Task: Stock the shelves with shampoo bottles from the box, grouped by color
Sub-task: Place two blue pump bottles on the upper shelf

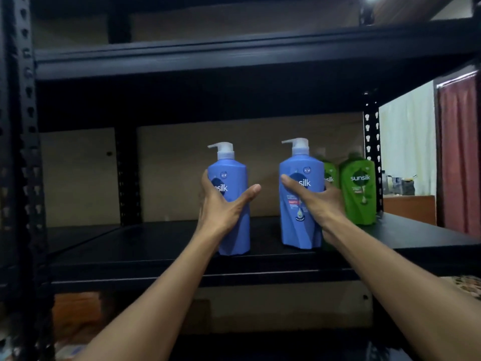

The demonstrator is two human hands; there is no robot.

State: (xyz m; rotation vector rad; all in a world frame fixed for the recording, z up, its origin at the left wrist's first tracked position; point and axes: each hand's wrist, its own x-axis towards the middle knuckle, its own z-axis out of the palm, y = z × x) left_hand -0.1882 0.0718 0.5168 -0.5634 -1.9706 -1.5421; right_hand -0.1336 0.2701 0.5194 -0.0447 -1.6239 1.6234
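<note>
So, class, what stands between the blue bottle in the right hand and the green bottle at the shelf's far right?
A second green bottle, partly hidden behind the blue bottle and right hand, as the head view shows.

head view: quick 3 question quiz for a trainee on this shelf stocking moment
1. How many green bottles show on the shelf?
2. The left hand grips: A the left blue bottle; B a green bottle; C nothing.
3. True or false: the right hand is empty.

Key: 1 two, the second partly hidden. 2 A. 3 false, it grips the right blue bottle.
</note>
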